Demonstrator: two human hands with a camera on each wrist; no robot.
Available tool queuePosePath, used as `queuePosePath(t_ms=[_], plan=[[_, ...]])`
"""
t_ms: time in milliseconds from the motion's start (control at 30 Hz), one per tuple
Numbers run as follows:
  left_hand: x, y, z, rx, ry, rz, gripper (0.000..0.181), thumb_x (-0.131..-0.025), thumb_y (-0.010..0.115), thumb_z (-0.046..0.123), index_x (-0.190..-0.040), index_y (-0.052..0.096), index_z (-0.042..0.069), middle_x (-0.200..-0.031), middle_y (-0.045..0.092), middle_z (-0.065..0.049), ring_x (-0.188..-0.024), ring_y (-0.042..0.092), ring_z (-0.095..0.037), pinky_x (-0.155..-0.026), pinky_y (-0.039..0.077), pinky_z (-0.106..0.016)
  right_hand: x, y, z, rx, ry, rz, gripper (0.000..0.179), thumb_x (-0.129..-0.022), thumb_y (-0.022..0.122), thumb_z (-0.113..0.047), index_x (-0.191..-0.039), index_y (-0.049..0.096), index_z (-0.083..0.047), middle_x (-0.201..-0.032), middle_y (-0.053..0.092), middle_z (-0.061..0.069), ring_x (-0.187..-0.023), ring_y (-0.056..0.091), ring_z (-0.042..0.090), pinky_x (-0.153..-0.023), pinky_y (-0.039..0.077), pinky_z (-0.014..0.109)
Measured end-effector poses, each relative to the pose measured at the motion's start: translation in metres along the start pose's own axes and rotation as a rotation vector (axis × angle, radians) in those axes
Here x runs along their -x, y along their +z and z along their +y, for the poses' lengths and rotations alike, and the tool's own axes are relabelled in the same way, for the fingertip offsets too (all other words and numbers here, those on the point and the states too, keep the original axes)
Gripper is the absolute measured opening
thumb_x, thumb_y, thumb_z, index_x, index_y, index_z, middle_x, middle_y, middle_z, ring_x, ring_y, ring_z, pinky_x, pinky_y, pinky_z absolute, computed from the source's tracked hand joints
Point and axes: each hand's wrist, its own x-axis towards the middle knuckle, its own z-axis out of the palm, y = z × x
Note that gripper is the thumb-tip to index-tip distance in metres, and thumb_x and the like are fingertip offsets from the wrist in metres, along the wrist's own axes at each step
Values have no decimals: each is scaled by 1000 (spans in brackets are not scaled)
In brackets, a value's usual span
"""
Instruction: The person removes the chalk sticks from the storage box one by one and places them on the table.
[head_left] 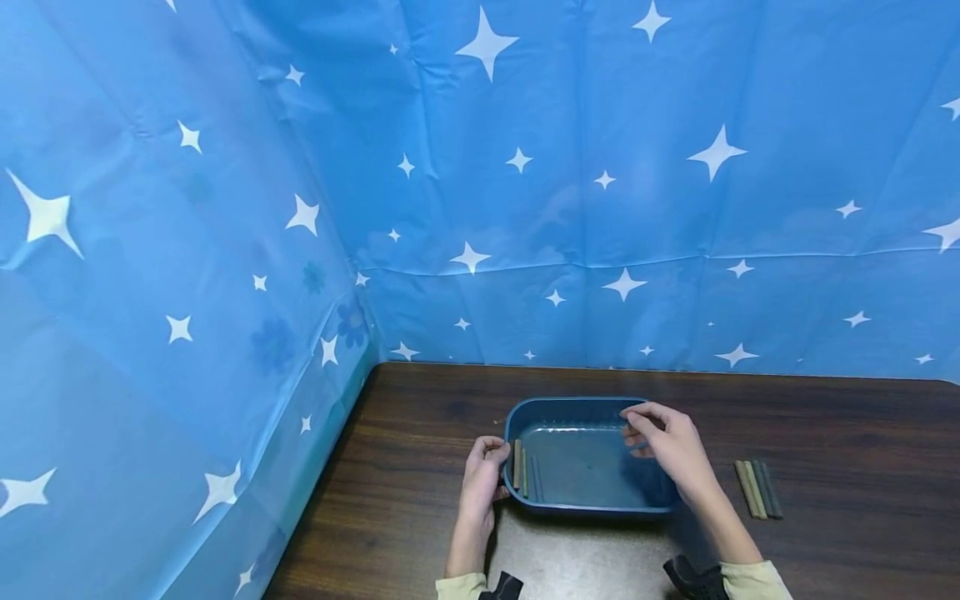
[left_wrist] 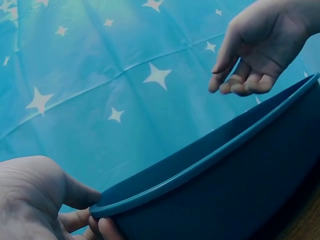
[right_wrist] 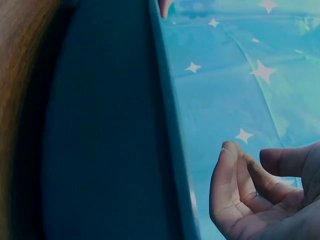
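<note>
A blue rectangular basin (head_left: 585, 507) with rounded corners sits on the table. My left hand (head_left: 482, 477) grips its left end; the left wrist view shows the thumb over the rim and fingers beneath. Over the basin's right side hovers my right hand (head_left: 667, 442), fingers loosely bent and thumb apart from them, as the right wrist view shows, with nothing held. Inside the basin along its left wall lie a brown stick (head_left: 517, 464), a yellowish-green stick (head_left: 524, 473) and bluish sticks (head_left: 536, 477) that nearly blend into the floor.
Right of the basin, several short sticks lie side by side on the dark wood table (head_left: 862, 467), the tan stick (head_left: 746, 489) leftmost and the dark grey-green stick (head_left: 772, 490) rightmost. Blue star-printed sheeting (head_left: 600, 217) hangs behind and to the left.
</note>
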Motion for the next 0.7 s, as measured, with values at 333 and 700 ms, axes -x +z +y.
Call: queuePosePath(t_ms=[333,700], plan=[[0,0,0,12,-8,3,17,-93,57,18,-104,52,5,-77,54,0,-58,47,-10,-43,39,-21,-2,30,2,-69,31,-49,28,-99,53,-19,-116,61,2,-97,65,16,-87,64,33,-72,55,41],[17,5,26,2,-19,-21,17,-94,52,12,-105,49,-1,-78,52,-2,-60,47,-11,-48,41,-22,-5,65,9,-58,72,-74,31,-95,57,-15,-120,57,3,-101,65,20,-83,66,30,-67,55,37]])
